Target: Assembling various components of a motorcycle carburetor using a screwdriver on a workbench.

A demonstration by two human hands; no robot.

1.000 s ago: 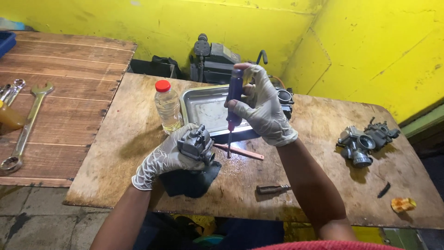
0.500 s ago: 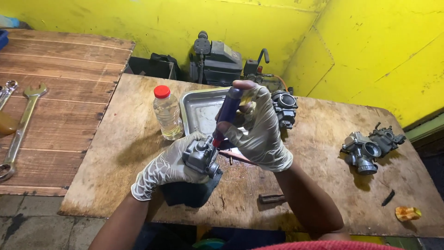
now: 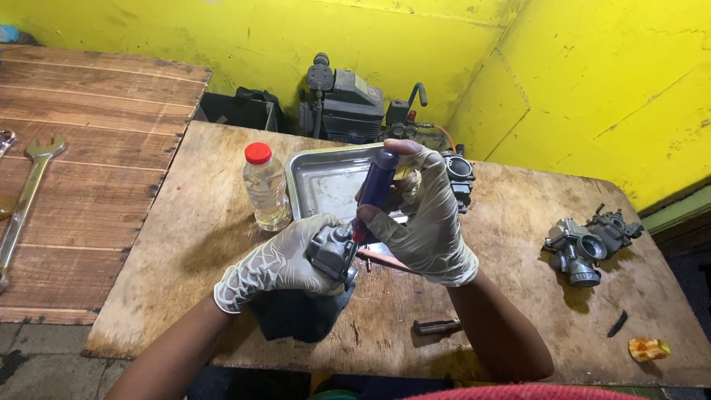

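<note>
My left hand (image 3: 278, 261), in a pale glove, grips a small grey carburetor (image 3: 333, 252) above a dark cloth (image 3: 296, 315) on the wooden table (image 3: 200, 237). My gloved right hand (image 3: 422, 218) holds a screwdriver with a blue-purple handle (image 3: 376, 185), tilted, its tip down on the carburetor's top. A reddish stick (image 3: 381, 259) lies on the table just under the right hand.
A metal tray (image 3: 322, 181) sits behind the hands, a clear bottle with a red cap (image 3: 265, 189) to its left. Another carburetor (image 3: 459, 176) is right of the tray, two more (image 3: 589, 241) far right. A small bit (image 3: 437, 326) lies near the front edge. Wrenches (image 3: 26, 200) rest on the left bench.
My right hand brought the screwdriver down from upright over the tray to the carburetor and tilted it. My left hand kept the carburetor in place.
</note>
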